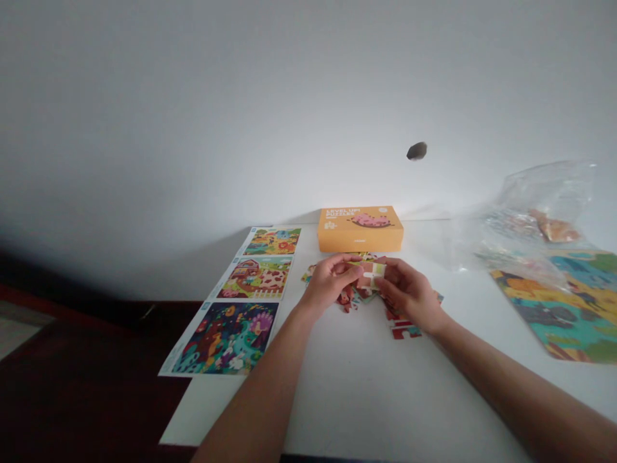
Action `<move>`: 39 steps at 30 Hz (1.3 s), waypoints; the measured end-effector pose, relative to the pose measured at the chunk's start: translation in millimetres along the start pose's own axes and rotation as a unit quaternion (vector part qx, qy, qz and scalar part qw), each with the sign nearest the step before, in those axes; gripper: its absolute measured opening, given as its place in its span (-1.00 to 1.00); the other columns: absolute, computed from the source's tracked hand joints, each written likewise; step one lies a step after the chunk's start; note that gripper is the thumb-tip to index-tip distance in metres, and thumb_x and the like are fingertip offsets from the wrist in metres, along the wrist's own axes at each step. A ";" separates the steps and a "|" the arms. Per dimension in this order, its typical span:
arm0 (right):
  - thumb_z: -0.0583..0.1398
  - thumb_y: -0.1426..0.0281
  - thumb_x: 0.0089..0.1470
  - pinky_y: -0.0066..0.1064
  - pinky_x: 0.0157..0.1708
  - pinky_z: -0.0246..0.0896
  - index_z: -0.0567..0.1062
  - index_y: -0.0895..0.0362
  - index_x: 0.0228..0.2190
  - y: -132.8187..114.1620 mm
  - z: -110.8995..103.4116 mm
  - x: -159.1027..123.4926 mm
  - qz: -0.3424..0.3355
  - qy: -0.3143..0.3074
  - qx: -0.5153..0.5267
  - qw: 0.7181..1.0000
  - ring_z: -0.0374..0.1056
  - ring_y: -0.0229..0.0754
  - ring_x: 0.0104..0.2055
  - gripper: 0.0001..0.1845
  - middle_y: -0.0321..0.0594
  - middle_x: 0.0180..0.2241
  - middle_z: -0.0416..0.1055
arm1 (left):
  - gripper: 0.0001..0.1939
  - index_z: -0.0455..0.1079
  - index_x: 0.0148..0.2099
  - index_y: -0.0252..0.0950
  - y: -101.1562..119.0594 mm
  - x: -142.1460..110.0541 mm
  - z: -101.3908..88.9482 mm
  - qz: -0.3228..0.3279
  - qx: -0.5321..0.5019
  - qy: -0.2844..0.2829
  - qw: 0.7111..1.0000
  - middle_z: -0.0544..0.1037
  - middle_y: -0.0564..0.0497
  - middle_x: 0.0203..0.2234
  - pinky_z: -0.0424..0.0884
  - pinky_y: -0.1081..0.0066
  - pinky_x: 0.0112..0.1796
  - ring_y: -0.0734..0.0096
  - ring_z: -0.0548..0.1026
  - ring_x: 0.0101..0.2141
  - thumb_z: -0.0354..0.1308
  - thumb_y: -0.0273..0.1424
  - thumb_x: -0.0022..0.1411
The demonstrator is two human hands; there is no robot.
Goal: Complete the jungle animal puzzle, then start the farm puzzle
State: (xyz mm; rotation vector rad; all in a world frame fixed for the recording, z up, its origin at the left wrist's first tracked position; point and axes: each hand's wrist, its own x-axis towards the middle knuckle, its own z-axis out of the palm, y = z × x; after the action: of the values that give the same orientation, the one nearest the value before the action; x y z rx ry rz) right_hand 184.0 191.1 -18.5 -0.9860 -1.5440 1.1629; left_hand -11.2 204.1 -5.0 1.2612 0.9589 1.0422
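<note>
Between my two hands, just above the tabletop, are jigsaw puzzle pieces (370, 274) in pink, white and green. My left hand (333, 280) pinches them at their left side, thumb in front. On the right side, my right hand (409, 290) grips them between thumb and fingers. Whether this is one piece or two joined ones I cannot tell. Loose puzzle pieces (347, 298) lie in a pile beneath and around my hands, partly covered by them. A red piece (403, 329) shows below my right hand.
Behind my hands stands a yellow puzzle box (360, 239) against the wall. A sheet with three printed pictures (249, 283) lies at the left, overhanging the table edge. At the right are clear plastic bags (535, 218) with pieces inside, partly over an animal puzzle picture (573, 315).
</note>
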 end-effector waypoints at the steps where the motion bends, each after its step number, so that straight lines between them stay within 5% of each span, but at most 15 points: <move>1: 0.26 0.08 0.09 -0.44 -0.65 0.15 0.36 0.05 -0.07 -0.4 -0.3 0.7 0.020 0.014 0.036 0.999 0.23 -0.28 -0.63 -0.55 -0.37 -0.56 0.38 | -0.51 0.44 -0.02 -0.33 -0.3 0.2 -0.3 -0.001 0.005 -0.003 1.000 0.55 0.00 -0.50 0.30 0.52 -0.68 0.54 0.37 -0.70 0.32 -0.11 0.11; 7: 0.22 0.01 0.10 -0.47 -0.71 0.08 0.38 0.10 -0.40 -4.9 -10.2 1.1 0.072 0.007 0.026 0.997 0.23 -0.29 -0.70 -0.60 -0.28 -0.60 0.45 | -0.65 0.46 -0.20 -0.33 0.9 1.2 0.8 -0.004 0.037 0.008 0.999 0.51 0.04 -0.59 0.25 0.52 -0.67 0.55 0.32 -0.71 0.28 -0.14 0.12; 10: 0.21 0.09 0.13 -0.49 -0.68 -0.05 0.40 0.13 -0.59 -14.8 -24.3 -2.3 0.027 -0.109 -0.117 0.987 0.15 -0.34 -0.70 -0.58 -0.33 -0.70 0.33 | -0.72 0.47 -0.32 -0.33 1.7 3.5 0.0 0.030 0.032 0.071 0.997 0.44 0.08 -0.63 0.24 0.52 -0.62 0.55 0.33 -0.67 0.30 -0.19 0.08; 13: 0.30 0.24 0.02 -0.48 -0.65 -0.15 0.37 0.13 -0.70 -25.0 -40.5 -5.5 -0.007 -0.270 -0.253 0.929 0.07 -0.38 -0.67 -0.61 -0.36 -0.70 0.31 | -0.77 0.47 -0.36 -0.32 -0.8 7.3 -2.4 0.060 0.034 0.133 0.989 0.40 0.11 -0.63 0.19 0.53 -0.61 0.56 0.30 -0.65 0.28 -0.24 0.06; 15: 0.34 0.27 -0.06 -0.48 -0.62 -0.15 0.35 0.12 -0.70 -27.1 -47.6 -6.5 -0.015 -0.300 -0.323 0.898 0.09 -0.38 -0.64 -0.63 -0.37 -0.67 0.33 | -0.79 0.49 -0.34 -0.32 -3.7 9.6 -4.3 0.061 0.043 0.152 0.986 0.42 0.11 -0.60 0.16 0.53 -0.61 0.58 0.28 -0.65 0.27 -0.26 0.07; 18: 0.36 0.22 -0.07 -0.46 -0.57 -0.09 0.39 0.09 -0.64 -22.7 -50.1 -5.6 -0.013 -0.277 -0.387 0.879 0.16 -0.33 -0.59 -0.67 -0.38 -0.61 0.38 | -0.80 0.51 -0.33 -0.31 -7.2 11.3 -6.3 0.063 0.062 0.161 0.983 0.48 0.08 -0.53 0.19 0.52 -0.57 0.56 0.31 -0.61 0.26 -0.27 0.06; 27: 0.27 0.17 0.07 -0.43 -0.47 -0.01 0.50 0.03 -0.42 -5.1 -41.9 2.5 -0.028 -0.150 -0.429 0.890 0.29 -0.24 -0.49 -0.80 -0.33 -0.51 0.46 | -0.79 0.53 -0.32 -0.30 -3.6 5.0 -0.8 0.070 0.133 0.137 0.979 0.51 0.05 -0.56 0.25 0.53 -0.54 0.51 0.38 -0.58 0.25 -0.25 0.11; 34: 0.09 0.20 0.23 -0.44 -0.48 0.08 0.52 0.14 -0.31 -10.6 -35.8 -1.7 0.017 -0.068 -0.222 0.973 0.29 -0.25 -0.48 -0.69 -0.24 -0.44 0.49 | -0.77 0.44 -0.30 -0.32 -0.8 -0.1 3.2 0.044 0.130 0.046 0.990 0.38 0.16 -0.68 0.24 0.56 -0.70 0.59 0.29 -0.75 0.21 -0.23 0.15; 39: 0.17 0.08 0.15 -0.45 -0.52 0.01 0.47 0.19 -0.45 -12.2 -27.9 -0.8 0.078 -0.104 -0.130 0.983 0.22 -0.29 -0.51 -0.58 -0.25 -0.53 0.40 | -0.78 0.42 -0.31 -0.34 -0.3 -2.2 4.0 0.036 0.122 -0.020 0.992 0.37 0.17 -0.67 0.26 0.57 -0.74 0.58 0.33 -0.77 0.20 -0.25 0.18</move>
State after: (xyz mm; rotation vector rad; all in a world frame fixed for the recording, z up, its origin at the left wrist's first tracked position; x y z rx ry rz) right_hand 210.5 193.7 -3.5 -1.2075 -1.8475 1.2242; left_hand -7.9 200.9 -5.0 1.5224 1.0384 0.9728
